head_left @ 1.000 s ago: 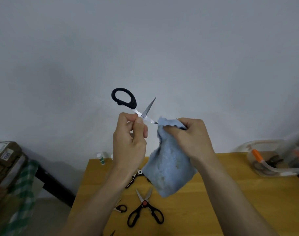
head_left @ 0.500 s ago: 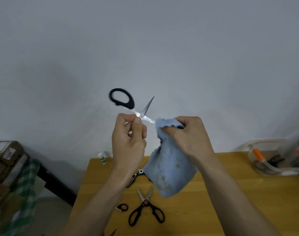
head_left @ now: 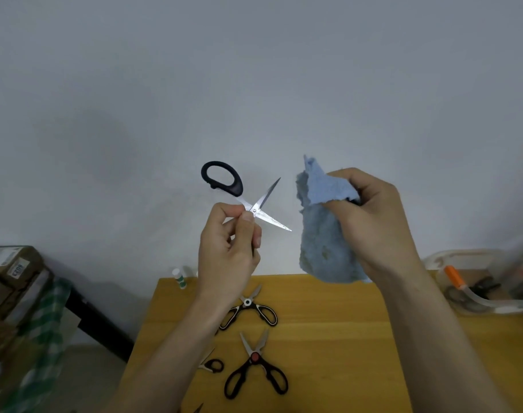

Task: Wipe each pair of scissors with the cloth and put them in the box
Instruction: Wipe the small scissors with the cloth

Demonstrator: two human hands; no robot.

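My left hand (head_left: 229, 248) holds black-handled scissors (head_left: 248, 201) up in front of the wall, fingers pinching near the pivot; the blades are spread open and one handle loop points up left. My right hand (head_left: 370, 222) grips a blue cloth (head_left: 322, 234), which hangs a short gap to the right of the blade tips, not touching them. A clear plastic box (head_left: 474, 305) sits at the table's right edge with orange-handled and dark scissors inside.
On the wooden table (head_left: 328, 347) lie black-and-white scissors (head_left: 251, 311), black scissors with a red pivot (head_left: 255, 368) and a small pair (head_left: 212, 365) partly under my left arm. A white-green tube (head_left: 179, 278) stands at the back left corner. Cardboard boxes (head_left: 9, 272) are stacked left.
The cloth was wrapped on the lower blade tip; my right hand has pulled it away to the right and up. The scissors stay held up in my left hand.
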